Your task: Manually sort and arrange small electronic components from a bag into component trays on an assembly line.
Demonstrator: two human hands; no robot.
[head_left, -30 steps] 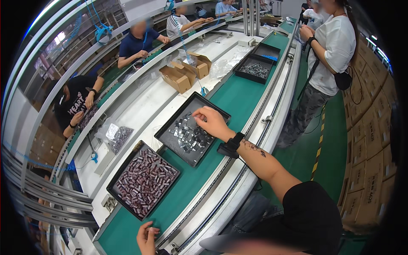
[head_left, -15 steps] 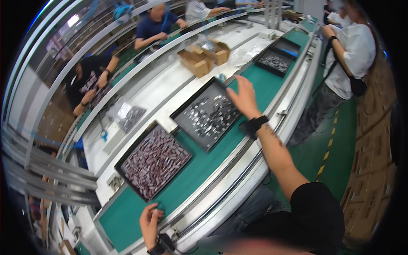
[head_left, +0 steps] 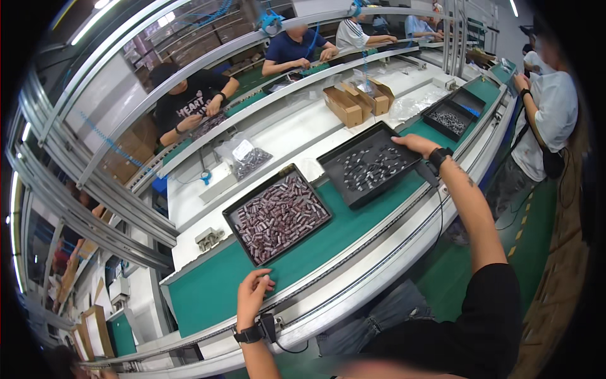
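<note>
My right hand [head_left: 415, 146] grips the far right corner of a black tray [head_left: 338, 169], fingers over its rim. Small dark and silvery pieces [head_left: 372, 168] lie scattered across that tray's bottom. My left hand [head_left: 254, 292] hovers at the belt's near edge, empty, with its fingers loosely bent and apart. Just beyond it, a second black tray [head_left: 243, 248] is filled with many small reddish-brown cylindrical parts [head_left: 278, 218]. Both trays are on the green conveyor belt [head_left: 211, 297]; whether the gripped tray is partly lifted I cannot tell.
Farther right on the belt is a black tray [head_left: 456, 129] of small metal parts. Beyond the belt are open cardboard boxes [head_left: 347, 107] and a clear bag of parts [head_left: 245, 159]. Co-workers sit across the line; a person in white [head_left: 548, 120] stands at right. Metal rails [head_left: 379, 252] edge the belt.
My right hand has closed on the tray's rim, where it was open above the tray's edge before. The view has shifted, so the scene sits farther right. My left hand stays empty.
</note>
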